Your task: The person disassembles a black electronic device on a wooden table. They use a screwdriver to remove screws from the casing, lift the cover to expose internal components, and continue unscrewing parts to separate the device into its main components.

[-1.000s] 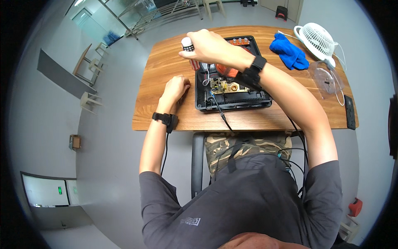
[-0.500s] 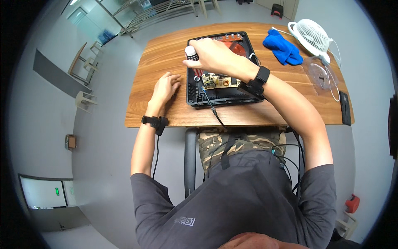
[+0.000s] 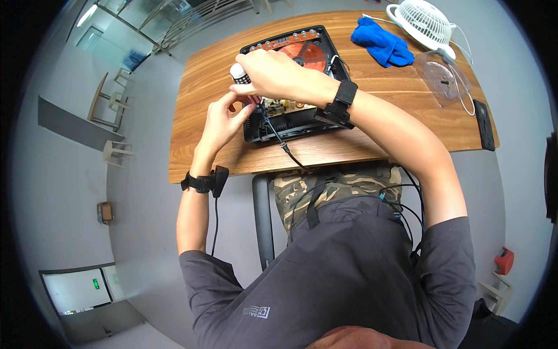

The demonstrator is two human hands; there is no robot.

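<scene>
A black appliance casing [image 3: 293, 134] lies opened on the table, showing a round copper-coloured coil [image 3: 311, 57] and a yellowish circuit board [image 3: 292, 107]. My right hand [image 3: 274, 72] reaches over its left part, closed around what looks like a screwdriver [image 3: 239, 72] with a white-topped, black-patterned handle. The tool's lower end is hidden. Just below the handle, my left hand [image 3: 220, 123] is at the casing's left edge, thumb and fingertips brought together. Whatever is between them cannot be made out. A cable [image 3: 285, 147] leads from the casing over the table's front edge.
At the right back of the wooden table [image 3: 200, 87] are a blue cloth [image 3: 382, 42], a white fan [image 3: 419, 23] and a clear plastic cover [image 3: 440, 80]. A flat black object [image 3: 483, 125] lies at the right edge. Dark cables [image 3: 407, 189] hang beside my lap.
My left hand has moved from the tabletop up and right to the casing, its fingers closing near the screwdriver. My right hand keeps its grip. The whole view has shifted slightly.
</scene>
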